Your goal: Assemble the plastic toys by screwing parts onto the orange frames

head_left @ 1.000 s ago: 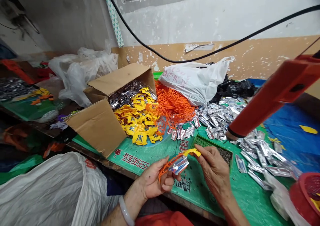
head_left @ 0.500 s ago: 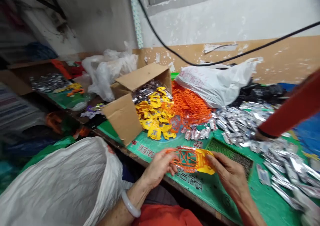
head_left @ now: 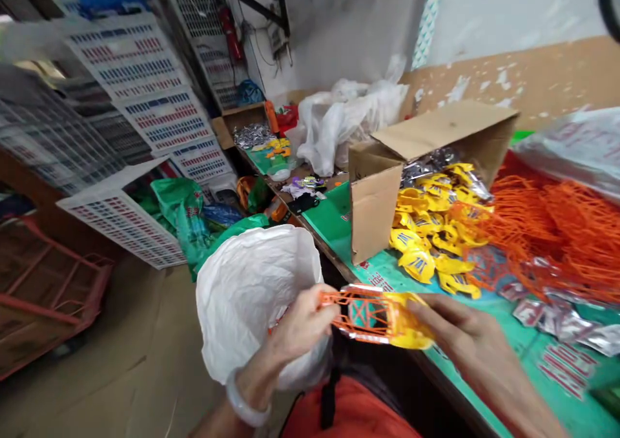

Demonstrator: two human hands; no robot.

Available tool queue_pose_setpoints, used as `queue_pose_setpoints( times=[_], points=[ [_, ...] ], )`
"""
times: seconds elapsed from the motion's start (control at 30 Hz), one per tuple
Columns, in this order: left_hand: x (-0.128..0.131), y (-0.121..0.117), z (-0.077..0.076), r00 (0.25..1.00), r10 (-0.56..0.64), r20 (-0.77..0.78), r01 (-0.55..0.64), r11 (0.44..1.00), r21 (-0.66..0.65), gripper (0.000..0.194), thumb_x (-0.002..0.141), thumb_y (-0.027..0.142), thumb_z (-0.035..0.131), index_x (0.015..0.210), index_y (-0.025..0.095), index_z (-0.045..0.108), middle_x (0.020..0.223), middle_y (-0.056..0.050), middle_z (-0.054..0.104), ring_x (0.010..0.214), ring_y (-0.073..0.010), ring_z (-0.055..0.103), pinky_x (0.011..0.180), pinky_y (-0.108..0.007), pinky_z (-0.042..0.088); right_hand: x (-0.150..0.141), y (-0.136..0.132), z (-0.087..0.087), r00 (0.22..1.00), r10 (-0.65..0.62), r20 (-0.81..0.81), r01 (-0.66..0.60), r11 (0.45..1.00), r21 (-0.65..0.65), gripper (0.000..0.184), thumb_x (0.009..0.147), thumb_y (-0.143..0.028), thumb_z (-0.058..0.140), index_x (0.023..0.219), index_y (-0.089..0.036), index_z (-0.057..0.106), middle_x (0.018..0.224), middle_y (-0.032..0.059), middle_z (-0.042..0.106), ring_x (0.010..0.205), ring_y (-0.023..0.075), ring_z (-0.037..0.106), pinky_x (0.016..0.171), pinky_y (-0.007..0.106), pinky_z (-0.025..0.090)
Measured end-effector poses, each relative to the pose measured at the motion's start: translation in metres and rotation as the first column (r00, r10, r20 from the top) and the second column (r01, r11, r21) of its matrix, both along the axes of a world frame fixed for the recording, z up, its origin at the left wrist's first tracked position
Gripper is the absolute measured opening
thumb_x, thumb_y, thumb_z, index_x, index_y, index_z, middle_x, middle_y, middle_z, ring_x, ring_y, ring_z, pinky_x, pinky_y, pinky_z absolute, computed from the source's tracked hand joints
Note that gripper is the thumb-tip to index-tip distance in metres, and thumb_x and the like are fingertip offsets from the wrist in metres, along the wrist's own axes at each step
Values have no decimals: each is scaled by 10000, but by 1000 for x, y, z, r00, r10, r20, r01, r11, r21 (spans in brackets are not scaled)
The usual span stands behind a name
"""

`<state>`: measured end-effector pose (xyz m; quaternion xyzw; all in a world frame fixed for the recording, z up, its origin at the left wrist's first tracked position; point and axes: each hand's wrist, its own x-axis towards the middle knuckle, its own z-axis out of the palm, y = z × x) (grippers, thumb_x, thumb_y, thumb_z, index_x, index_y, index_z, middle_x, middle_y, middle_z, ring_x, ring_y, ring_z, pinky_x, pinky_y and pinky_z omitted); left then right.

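Observation:
Both hands hold one piece between them, an orange plastic lattice frame (head_left: 365, 315) with a yellow plastic shell (head_left: 411, 322) at its right end. My left hand (head_left: 305, 325) is closed on the orange end, above the right side of a white woven sack (head_left: 242, 283). Fingers of my right hand (head_left: 450, 318) pinch the yellow shell near the table edge. Bright silvery strips run along the frame's long sides. Behind, yellow shells (head_left: 416, 263) spill from a cardboard box (head_left: 375, 212) lying on its side.
Orange lattice frames (head_left: 557, 225) are heaped right of the box, with silver pieces (head_left: 557, 322) in front. Past the box lie clear plastic bags (head_left: 349, 121). White crates (head_left: 145, 83) are stacked at left, above a green bag (head_left: 181, 215); a red trolley (head_left: 48, 296) stands on the floor.
The view has swung left, bringing crates and floor into sight. My hands have carried the joined piece from over the table toward the white sack, and the frame has turned flat-side to view.

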<state>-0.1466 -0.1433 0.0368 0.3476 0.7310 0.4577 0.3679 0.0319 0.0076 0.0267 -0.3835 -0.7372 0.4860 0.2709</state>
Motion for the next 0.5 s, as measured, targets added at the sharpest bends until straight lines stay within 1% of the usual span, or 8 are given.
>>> queue_pose_setpoints(
  times=[0.07, 0.1, 0.17, 0.27, 0.33, 0.43, 0.5],
  points=[
    [-20, -23, 5, 996, 88, -12, -89, 995, -48, 166, 791, 242, 469, 886, 146, 565, 542, 65, 493, 421, -67, 416, 414, -167, 299, -39, -7, 13, 985, 171, -25, -173, 977, -128, 414, 691, -551, 604, 780, -174, 752, 686, 55, 738, 609, 213, 667, 508, 252, 499],
    [-27, -33, 6, 990, 137, -26, -138, 987, -76, 174, 792, 239, 447, 900, 151, 553, 521, 72, 479, 406, -72, 405, 409, -172, 292, -57, -11, 17, 970, 241, -34, -243, 956, -162, 423, 693, -555, 591, 782, -172, 746, 687, 57, 736, 623, 217, 669, 520, 257, 499],
    [-39, -53, 4, 966, 236, -105, -245, 966, -86, 153, 776, 218, 422, 859, 156, 534, 532, 68, 474, 429, -77, 417, 428, -174, 310, -91, -18, 16, 933, 358, -39, -359, 917, -175, 422, 695, -550, 577, 789, -170, 736, 697, 60, 736, 644, 225, 674, 539, 264, 499],
    [-54, -75, -5, 896, 396, -199, -417, 906, -73, 156, 755, 186, 390, 823, 158, 528, 574, 50, 494, 481, -90, 454, 462, -182, 347, -139, -25, 2, 852, 524, 9, -522, 849, -85, 434, 734, -537, 508, 800, -165, 722, 716, 69, 739, 647, 227, 682, 551, 270, 501],
    [-63, -87, -13, 846, 471, -249, -504, 860, -83, 159, 751, 179, 396, 810, 161, 543, 591, 36, 527, 505, -105, 487, 474, -191, 360, -168, -29, -10, 795, 602, 74, -604, 797, 4, 439, 766, -513, 454, 792, -161, 714, 714, 76, 737, 643, 228, 685, 551, 274, 498],
    [-71, -100, -24, 765, 523, -375, -601, 789, -124, 97, 753, 195, 466, 744, 180, 561, 622, 10, 577, 587, -143, 553, 546, -220, 396, -201, -34, -24, 746, 639, 188, -663, 739, 121, 353, 778, -439, 470, 726, -181, 704, 647, 68, 717, 629, 231, 677, 547, 284, 478],
    [-74, -106, -28, 712, 520, -472, -649, 743, -162, 65, 757, 221, 524, 735, 190, 577, 656, -19, 613, 671, -188, 593, 636, -265, 426, -214, -38, -30, 743, 617, 260, -666, 720, 194, 271, 769, -379, 516, 717, -189, 703, 616, 75, 703, 636, 245, 674, 554, 298, 467]
  ],
)
